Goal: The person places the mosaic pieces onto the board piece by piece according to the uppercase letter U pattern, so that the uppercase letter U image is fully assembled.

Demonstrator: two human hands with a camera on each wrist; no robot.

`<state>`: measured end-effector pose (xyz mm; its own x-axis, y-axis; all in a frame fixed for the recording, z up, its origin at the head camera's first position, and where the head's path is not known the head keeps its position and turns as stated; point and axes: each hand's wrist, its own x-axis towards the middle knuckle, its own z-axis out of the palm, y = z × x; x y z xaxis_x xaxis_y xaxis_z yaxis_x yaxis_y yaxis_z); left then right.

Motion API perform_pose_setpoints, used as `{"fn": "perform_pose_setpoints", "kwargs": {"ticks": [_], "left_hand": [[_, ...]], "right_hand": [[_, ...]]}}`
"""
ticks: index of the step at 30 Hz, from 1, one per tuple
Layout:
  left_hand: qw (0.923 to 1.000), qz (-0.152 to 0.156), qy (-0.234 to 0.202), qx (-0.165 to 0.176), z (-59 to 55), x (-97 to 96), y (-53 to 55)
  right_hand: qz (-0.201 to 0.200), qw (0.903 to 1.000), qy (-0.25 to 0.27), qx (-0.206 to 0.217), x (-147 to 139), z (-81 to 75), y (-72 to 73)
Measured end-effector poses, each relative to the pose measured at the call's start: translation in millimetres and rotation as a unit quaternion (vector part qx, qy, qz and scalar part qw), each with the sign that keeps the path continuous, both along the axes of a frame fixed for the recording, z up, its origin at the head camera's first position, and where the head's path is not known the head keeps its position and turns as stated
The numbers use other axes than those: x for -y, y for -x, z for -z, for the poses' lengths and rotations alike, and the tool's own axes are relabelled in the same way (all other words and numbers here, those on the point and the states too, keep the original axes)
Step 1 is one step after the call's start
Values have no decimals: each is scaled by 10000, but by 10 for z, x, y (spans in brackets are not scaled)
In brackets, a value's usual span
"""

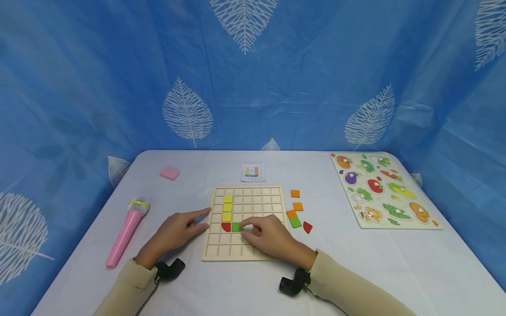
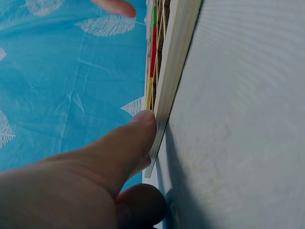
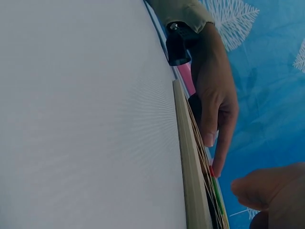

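Note:
A wooden grid board (image 1: 257, 250) lies on the table. In its left part, three yellow squares (image 1: 227, 208) form a column, with a red rounded piece (image 1: 226, 227) below and a green square (image 1: 236, 227) beside that. My left hand (image 1: 175, 230) rests at the board's left edge, index finger and thumb stretched out; the thumb (image 2: 138, 129) touches the rim in the left wrist view. Above the board, my right hand (image 1: 270, 237) has its index fingertip and thumb bent beside the green square. Both wrist views show these fingertips slightly off the board, with no piece visible between them.
Right of the board lie loose orange squares (image 1: 298, 206), a green square (image 1: 295, 222) and a red piece (image 1: 307, 227). A pattern card (image 1: 253, 173) sits behind it. Around are a pink microphone (image 1: 125, 235), a pink block (image 1: 169, 174) and a vegetable puzzle (image 1: 379, 221).

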<state>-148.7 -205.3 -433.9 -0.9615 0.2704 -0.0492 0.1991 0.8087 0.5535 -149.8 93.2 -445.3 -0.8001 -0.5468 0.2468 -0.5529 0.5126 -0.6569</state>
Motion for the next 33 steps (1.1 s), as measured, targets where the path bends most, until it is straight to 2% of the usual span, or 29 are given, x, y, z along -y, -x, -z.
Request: {"fn": "perform_pose_setpoints", "kwargs": {"ticks": [11, 20, 27, 33], "left_hand": [[10000, 15, 29, -46, 13, 14, -2], [10000, -19, 65, -48, 6, 1, -8], [10000, -57, 25, -42, 17, -2, -6], [10000, -51, 33, -28, 17, -7, 0]], "right_hand": [[-203, 9981, 399, -421, -286, 43, -174], [330, 9983, 427, -234, -570, 15, -263], [553, 9959, 525, -492, -803, 31, -287], [1051, 9909, 319, -784, -1008, 23, -290]]}}
